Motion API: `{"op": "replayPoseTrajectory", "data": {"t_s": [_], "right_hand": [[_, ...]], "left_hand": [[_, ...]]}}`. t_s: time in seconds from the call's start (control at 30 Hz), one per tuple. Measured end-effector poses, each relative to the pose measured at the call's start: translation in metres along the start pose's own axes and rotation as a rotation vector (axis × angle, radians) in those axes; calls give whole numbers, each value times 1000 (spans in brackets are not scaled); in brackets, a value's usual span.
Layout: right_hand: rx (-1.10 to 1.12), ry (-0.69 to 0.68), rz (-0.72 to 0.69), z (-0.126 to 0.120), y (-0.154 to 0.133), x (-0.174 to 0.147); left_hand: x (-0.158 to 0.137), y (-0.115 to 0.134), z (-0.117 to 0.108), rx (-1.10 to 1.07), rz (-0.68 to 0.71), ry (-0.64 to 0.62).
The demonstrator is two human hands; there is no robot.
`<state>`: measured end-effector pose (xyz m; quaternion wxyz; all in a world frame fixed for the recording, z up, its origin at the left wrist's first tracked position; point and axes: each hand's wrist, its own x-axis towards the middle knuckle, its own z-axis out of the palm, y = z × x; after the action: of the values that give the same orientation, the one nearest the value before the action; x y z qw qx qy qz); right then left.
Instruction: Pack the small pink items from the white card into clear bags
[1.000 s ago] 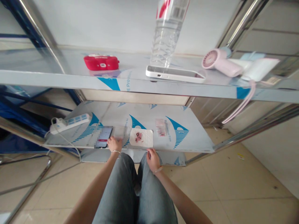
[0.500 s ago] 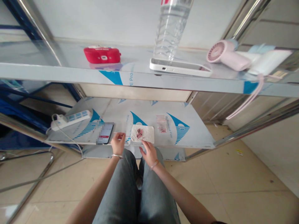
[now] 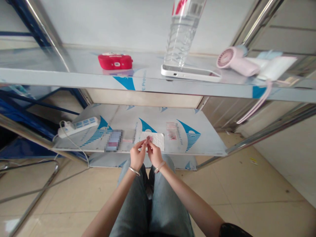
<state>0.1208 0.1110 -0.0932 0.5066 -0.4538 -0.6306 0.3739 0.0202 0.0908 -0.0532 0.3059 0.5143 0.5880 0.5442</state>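
My left hand [image 3: 137, 156] and my right hand [image 3: 154, 155] meet fingertip to fingertip, each in a pinch. Whatever lies between their fingers is too small to make out. Just beyond the fingertips is a small heap of dark red beads [image 3: 149, 138], partly hidden by the fingers. The beads lie on a white, slightly crumpled square of tissue or cloth [image 3: 159, 141] at the lower shelf's front edge. A small clear packet with reddish bits [image 3: 172, 133] is to the right of the square. Another clear packet with pink markings [image 3: 128, 136] lies to its left.
A phone [image 3: 114, 140] and a white power strip [image 3: 79, 126] with its cord occupy the lower shelf's left side. Above, the upper shelf [image 3: 86, 79] carries a red case [image 3: 115, 62], a water bottle [image 3: 182, 39], a white-cased phone [image 3: 191, 73] and a pink handheld fan [image 3: 237, 61].
My left hand has moved right from beside the phone to meet my right hand. The right hand's fingers have closed into a pinch near the beads. The view has shifted slightly.
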Motion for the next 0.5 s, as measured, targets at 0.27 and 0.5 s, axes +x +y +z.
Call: {"op": "replayPoseTrajectory", "data": {"t_s": [0.27,0.5], "right_hand": [[275,6,322,-20,-16,9],[518,-22,476,-40,-31,7]], "left_hand": [[-8,-2,-1,-11,-1,-110],[-7,8,6,-43,14,-128]]}}
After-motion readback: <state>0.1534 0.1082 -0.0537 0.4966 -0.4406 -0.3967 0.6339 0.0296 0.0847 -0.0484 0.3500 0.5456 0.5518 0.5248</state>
